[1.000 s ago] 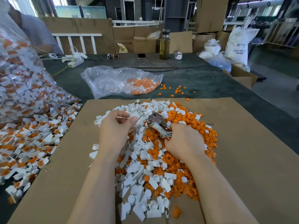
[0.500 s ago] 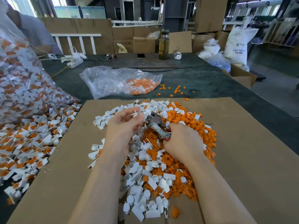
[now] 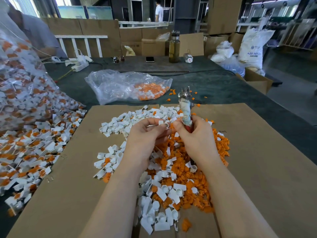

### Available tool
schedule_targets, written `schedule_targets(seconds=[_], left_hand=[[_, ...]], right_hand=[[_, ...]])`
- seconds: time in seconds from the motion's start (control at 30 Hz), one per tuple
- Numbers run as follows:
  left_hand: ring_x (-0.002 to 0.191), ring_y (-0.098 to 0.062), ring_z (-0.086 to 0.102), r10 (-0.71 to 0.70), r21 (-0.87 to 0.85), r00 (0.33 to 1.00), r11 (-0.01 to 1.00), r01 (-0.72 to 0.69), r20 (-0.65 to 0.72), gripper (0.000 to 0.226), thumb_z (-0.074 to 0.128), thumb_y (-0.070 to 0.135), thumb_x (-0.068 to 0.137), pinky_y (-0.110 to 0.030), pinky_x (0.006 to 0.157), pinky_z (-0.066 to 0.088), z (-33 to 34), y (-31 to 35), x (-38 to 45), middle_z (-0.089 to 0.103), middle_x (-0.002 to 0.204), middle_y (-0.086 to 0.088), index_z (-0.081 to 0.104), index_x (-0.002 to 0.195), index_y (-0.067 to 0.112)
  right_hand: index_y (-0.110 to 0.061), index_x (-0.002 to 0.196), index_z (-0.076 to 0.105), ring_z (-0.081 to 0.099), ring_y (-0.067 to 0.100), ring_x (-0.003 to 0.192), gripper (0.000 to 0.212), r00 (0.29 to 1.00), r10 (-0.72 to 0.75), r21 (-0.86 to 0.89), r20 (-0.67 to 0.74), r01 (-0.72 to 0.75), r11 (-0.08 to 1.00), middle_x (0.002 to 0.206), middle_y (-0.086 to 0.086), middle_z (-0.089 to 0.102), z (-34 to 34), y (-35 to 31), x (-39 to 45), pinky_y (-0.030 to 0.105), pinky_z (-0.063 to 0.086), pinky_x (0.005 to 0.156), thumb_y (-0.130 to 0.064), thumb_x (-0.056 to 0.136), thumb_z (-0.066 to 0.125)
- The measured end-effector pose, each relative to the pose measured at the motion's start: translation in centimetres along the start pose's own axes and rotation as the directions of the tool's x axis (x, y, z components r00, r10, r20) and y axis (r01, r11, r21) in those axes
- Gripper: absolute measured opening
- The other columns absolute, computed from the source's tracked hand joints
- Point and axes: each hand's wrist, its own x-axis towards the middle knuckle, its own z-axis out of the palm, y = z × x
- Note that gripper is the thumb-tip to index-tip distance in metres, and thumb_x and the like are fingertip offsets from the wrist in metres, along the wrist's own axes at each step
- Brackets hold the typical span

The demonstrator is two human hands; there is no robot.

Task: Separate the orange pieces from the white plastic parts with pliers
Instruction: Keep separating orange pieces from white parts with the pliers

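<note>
Over the middle of the cardboard sheet (image 3: 257, 152), head view: my left hand (image 3: 144, 140) pinches one small white plastic part (image 3: 165, 124) between thumb and fingertips, raised just above the pile. My right hand (image 3: 197, 140) is clenched around the handles of the pliers (image 3: 186, 107), which stand nearly upright, cloth-wrapped below the head, nose pointing away from me; I cannot tell how their jaws stand. Thumb of that hand touches the white part.

Beneath both hands: mixed pile, white plastic parts (image 3: 159, 217) mostly toward the near and left side, loose orange pieces (image 3: 197, 172) massed toward the right.

Off the sheet's left edge: spread of unseparated white-and-orange parts (image 3: 30, 152), spilling from a large clear sack (image 3: 20, 86).

Beyond the sheet's far edge, on the dark table (image 3: 214, 86): clear plastic bag (image 3: 123, 85) holding orange pieces; a few strays lie beside it.
</note>
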Motion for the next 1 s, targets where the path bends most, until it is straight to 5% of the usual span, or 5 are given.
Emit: schedule_targets(seconds=[0.13,0.4,0.6,0.73,1.0], left_hand=[[0.073,-0.016,0.074,0.025,0.046,1.0,0.999,-0.025,0.012,0.01,0.07,0.002,0.088,-0.02,0.063,0.057,0.29,-0.16,-0.2,0.076,0.077,-0.009,0.065,0.088,0.01],[0.07,-0.017,0.073,0.064,0.053,0.995,0.997,-0.06,-0.081,0.011,0.074,0.002,0.085,-0.025,0.066,0.06,0.32,-0.13,-0.24,0.076,0.077,-0.011,0.068,0.085,0.011],[0.074,-0.014,0.073,0.084,0.04,0.99,0.996,-0.08,-0.112,0.01,0.077,0.005,0.082,-0.022,0.065,0.058,0.53,-0.02,-0.43,0.076,0.078,-0.005,0.071,0.083,0.013],[0.062,0.0,0.064,0.143,0.122,0.978,0.985,-0.125,-0.151,0.012,0.083,0.014,0.077,-0.013,0.058,0.049,0.66,-0.16,-0.49,0.073,0.072,0.008,0.075,0.077,0.022],[0.071,-0.015,0.072,0.166,0.125,0.967,0.982,-0.144,-0.193,0.012,0.08,0.007,0.079,-0.024,0.067,0.058,1.07,-0.11,-0.36,0.076,0.078,-0.005,0.076,0.081,0.018]], right_hand=[[-0.021,0.091,0.065,0.061,-0.002,0.067,0.014,1.0,0.002,0.063,-0.021,-0.001,0.998,0.072,-0.01,0.067,0.19,-0.12,-0.1,0.011,0.045,0.056,-0.035,0.09,0.066],[-0.019,0.103,0.066,0.063,-0.002,0.084,0.014,0.995,-0.083,0.059,0.047,0.08,0.995,0.089,-0.014,0.067,0.39,-0.34,-0.35,0.01,0.049,0.069,-0.021,0.089,0.068],[-0.018,0.1,0.066,0.055,-0.009,0.06,0.012,0.99,-0.09,0.023,-0.109,0.093,0.995,0.064,-0.018,0.055,0.69,-0.11,-0.45,0.007,0.04,0.053,-0.022,0.089,0.069],[-0.024,0.099,0.063,0.057,-0.009,0.066,0.013,0.985,-0.079,-0.021,-0.153,0.077,0.997,0.068,-0.017,0.059,0.55,-0.18,-0.47,0.007,0.042,0.054,-0.027,0.088,0.07],[-0.025,0.099,0.06,0.061,-0.003,0.079,0.017,0.981,-0.132,-0.122,-0.142,0.115,0.986,0.081,-0.021,0.06,0.65,-0.42,-0.66,0.014,0.048,0.062,-0.032,0.087,0.069]])
